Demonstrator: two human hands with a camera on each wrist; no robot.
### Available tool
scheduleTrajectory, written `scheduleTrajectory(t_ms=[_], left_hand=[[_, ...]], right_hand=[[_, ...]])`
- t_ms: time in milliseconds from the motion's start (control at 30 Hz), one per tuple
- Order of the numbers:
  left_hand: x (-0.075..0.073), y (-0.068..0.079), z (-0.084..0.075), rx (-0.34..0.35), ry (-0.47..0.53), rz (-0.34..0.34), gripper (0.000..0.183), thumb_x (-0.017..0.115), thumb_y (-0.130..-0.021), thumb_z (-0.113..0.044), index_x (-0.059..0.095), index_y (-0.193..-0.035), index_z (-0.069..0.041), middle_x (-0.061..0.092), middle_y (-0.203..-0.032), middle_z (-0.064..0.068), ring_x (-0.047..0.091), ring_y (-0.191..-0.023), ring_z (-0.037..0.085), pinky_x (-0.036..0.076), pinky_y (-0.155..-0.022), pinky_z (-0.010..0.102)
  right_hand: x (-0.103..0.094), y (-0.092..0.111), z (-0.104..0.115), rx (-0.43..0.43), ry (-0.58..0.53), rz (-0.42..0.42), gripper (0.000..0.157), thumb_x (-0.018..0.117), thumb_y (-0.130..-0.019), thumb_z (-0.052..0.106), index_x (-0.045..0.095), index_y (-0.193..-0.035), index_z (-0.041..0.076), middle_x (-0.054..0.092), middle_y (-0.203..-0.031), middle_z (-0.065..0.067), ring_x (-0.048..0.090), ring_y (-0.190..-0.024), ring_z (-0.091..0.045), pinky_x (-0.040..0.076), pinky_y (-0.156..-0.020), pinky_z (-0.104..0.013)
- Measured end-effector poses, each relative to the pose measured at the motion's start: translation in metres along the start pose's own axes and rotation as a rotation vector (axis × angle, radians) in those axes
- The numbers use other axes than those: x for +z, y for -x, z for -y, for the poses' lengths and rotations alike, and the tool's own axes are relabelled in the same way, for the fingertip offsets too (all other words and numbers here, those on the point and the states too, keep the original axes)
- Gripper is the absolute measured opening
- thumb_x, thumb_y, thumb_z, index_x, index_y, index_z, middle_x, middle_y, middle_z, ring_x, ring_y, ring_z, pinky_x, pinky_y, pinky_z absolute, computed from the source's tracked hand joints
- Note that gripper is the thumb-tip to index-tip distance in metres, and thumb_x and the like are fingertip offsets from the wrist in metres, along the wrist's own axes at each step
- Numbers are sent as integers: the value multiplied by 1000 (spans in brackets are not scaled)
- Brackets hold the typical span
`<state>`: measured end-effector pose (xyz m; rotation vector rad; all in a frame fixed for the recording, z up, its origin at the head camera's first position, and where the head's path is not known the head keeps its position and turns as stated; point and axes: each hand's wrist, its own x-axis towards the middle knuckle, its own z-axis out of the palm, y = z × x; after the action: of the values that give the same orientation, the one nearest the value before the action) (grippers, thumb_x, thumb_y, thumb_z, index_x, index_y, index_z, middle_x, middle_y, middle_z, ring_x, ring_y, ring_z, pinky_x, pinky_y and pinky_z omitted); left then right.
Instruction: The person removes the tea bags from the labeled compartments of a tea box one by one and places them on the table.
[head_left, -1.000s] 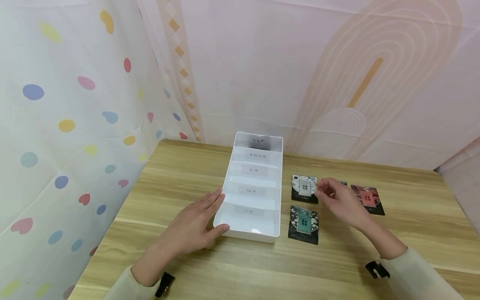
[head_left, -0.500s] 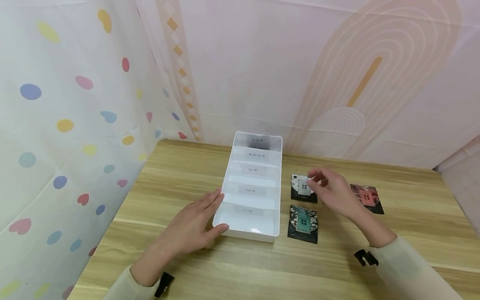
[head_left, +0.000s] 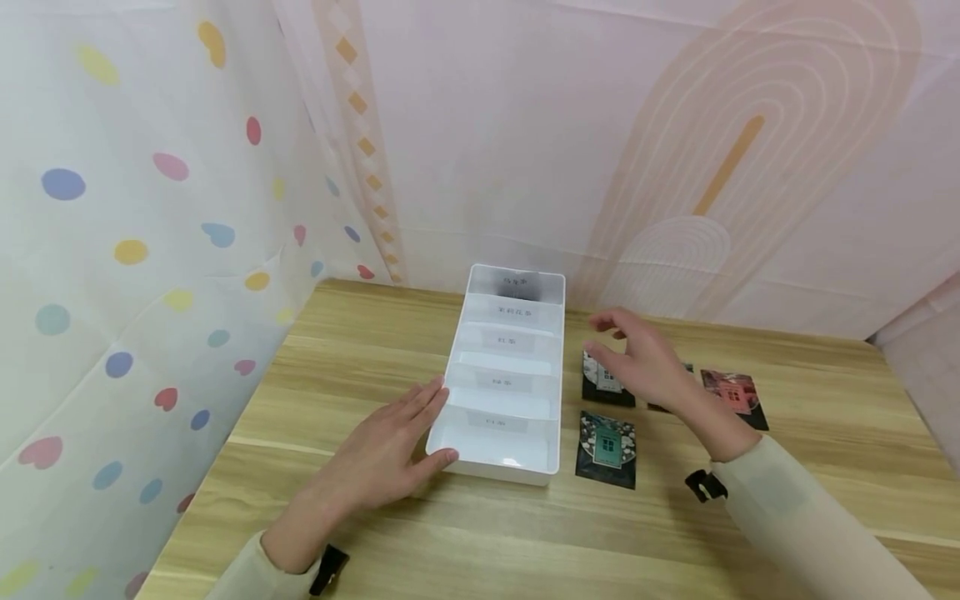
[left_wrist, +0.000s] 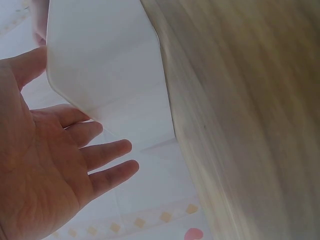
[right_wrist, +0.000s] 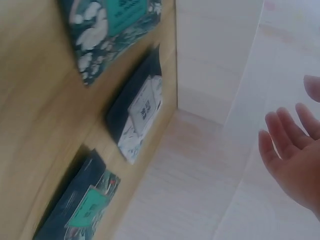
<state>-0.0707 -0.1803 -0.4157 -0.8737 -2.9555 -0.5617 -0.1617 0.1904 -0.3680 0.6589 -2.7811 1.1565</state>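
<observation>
My left hand (head_left: 386, 446) rests against the near left side of a long white divided box (head_left: 491, 446), with fingers spread. In the left wrist view its thumb and fingertips lie along the rim of the white box (left_wrist: 107, 65). Over the sachets to the right, my right hand (head_left: 647, 360) hovers with loosely bent fingers and nothing in them, as the right wrist view shows. It partly covers a black sachet with a white label (head_left: 600, 388). Another sachet (head_left: 660, 408) is mostly hidden below the hand. A green-labelled sachet (head_left: 607, 450) lies nearer me.
A red-labelled sachet (head_left: 738, 397) lies at the far right of the group. The box has several compartments in a row, with printed labels on the dividers. Behind the wooden table (head_left: 480, 542) hangs a pale patterned cloth (head_left: 510, 150); a dotted one hangs left.
My right hand has moved left and slightly away from me, toward the box, over the white-labelled sachet, and its fingers have parted. The left hand and box stay put.
</observation>
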Motion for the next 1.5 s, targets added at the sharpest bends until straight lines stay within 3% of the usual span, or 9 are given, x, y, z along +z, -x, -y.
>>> scheduleTrajectory(t_ms=[367, 833, 1300, 1500], left_hand=[[3, -2, -3, 18, 5, -1, 84, 60, -102, -57, 40, -159, 1, 33, -168, 14, 39, -150, 41, 39, -117, 58], [2, 1, -1, 26, -21, -13, 82, 61, -102, -55, 41, -158, 2, 35, -167, 15, 41, -148, 42, 41, -116, 57], [1, 1, 2, 23, -25, -25, 82, 61, -102, -56, 42, -158, 1, 36, -167, 14, 42, -148, 41, 43, -114, 57], [-1, 1, 2, 20, -21, -22, 82, 62, -102, -55, 42, -158, 1, 37, -167, 14, 42, -148, 39, 43, -113, 57]], right_hand=[[9, -19, -2, 44, -26, -1, 46, 69, -104, 21, 58, -142, -3, 60, -140, -24, 55, -131, -43, 46, -107, -63], [29, -53, 6, 57, -25, 32, 56, 67, -104, 25, 51, -152, 1, 49, -157, -18, 40, -148, -37, 32, -121, -57], [49, -85, 3, 75, -46, 77, 62, 66, -105, 28, 46, -157, 2, 46, -159, -16, 40, -149, -35, 34, -121, -54], [55, -97, 2, 64, 10, 86, 60, 68, -103, 27, 49, -155, 3, 48, -158, -16, 41, -148, -36, 34, -121, -53]])
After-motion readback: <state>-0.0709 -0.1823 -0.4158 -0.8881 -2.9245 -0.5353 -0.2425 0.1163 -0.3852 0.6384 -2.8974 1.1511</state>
